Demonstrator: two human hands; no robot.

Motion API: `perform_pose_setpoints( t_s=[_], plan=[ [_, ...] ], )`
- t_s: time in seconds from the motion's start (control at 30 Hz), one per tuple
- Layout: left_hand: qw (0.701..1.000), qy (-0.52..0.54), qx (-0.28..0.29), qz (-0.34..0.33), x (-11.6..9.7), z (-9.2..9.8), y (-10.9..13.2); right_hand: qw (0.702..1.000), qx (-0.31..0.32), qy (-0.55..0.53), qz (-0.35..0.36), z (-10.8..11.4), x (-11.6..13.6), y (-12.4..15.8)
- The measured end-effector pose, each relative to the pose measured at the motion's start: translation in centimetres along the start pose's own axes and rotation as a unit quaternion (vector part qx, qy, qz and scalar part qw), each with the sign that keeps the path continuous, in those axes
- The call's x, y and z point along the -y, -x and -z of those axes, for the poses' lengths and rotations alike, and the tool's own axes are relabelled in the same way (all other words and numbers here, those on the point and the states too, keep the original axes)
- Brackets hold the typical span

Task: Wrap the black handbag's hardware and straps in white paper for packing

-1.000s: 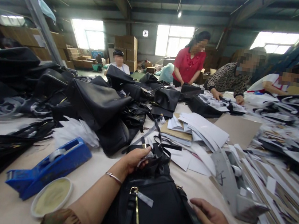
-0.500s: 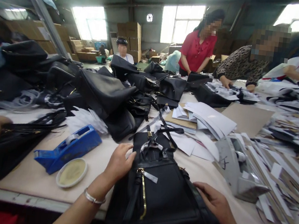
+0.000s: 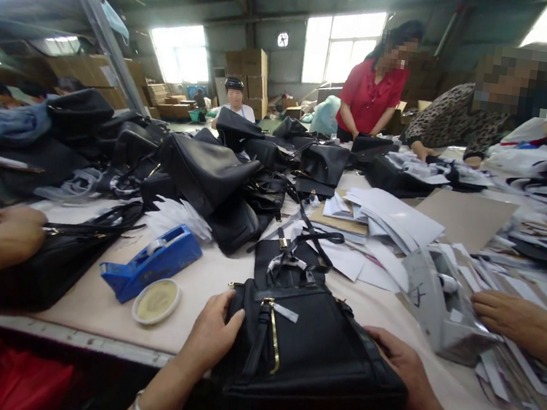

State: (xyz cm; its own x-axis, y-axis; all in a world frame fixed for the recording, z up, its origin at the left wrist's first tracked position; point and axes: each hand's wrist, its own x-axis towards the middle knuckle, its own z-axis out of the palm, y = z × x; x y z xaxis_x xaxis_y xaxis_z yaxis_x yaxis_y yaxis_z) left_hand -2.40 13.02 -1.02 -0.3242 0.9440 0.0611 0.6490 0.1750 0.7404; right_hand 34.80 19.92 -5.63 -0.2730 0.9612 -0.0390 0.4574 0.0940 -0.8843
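A black backpack (image 3: 322, 332) with gold zippers lies in front of me at the table's near edge, its base toward me. My left hand (image 3: 211, 331) grips its left side, thumb on top near the front zipper. On the right side, my right hand (image 3: 398, 366) holds the bag's edge, with some fingers hidden behind it. The top handle (image 3: 285, 267) is wrapped in pale film, and a small clear strip (image 3: 285, 312) hangs from the gold zipper pull. Black straps (image 3: 317, 237) stretch away from the bag across the table.
Left of the bag are a blue tape dispenser (image 3: 155, 260) and a round dish (image 3: 156, 302). A grey tape dispenser (image 3: 441, 308) and card strips lie right, beside a co-worker's hand (image 3: 520, 318). Black bags (image 3: 207, 169) pile up behind; another co-worker's hand (image 3: 12, 231) is far left.
My left hand has moved from near the handle down along the backpack's left side. A co-worker's hand has come in at the right by the grey dispenser. The view has shifted slightly left.
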Motion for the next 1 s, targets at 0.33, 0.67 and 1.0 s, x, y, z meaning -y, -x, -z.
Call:
perform_pose_setpoints(
  t_s=[0.33, 0.67, 1.0],
  plan=[
    [0.975, -0.178, 0.1, -0.086, -5.2, -1.5, -0.2, 0.999, -0.019, 0.007, 0.03, -0.3, 0.3, 0.6],
    [0.995, -0.024, 0.094, 0.033, -2.3, -0.2, 1.3, 0.999, -0.012, -0.026, 0.032, -0.1, 0.5, 0.4],
    [0.975, 0.16, 0.146, 0.052, -1.0, 2.9, 7.5, 0.993, 0.075, -0.073, 0.052, 2.7, 7.2, 1.5]
  ],
)
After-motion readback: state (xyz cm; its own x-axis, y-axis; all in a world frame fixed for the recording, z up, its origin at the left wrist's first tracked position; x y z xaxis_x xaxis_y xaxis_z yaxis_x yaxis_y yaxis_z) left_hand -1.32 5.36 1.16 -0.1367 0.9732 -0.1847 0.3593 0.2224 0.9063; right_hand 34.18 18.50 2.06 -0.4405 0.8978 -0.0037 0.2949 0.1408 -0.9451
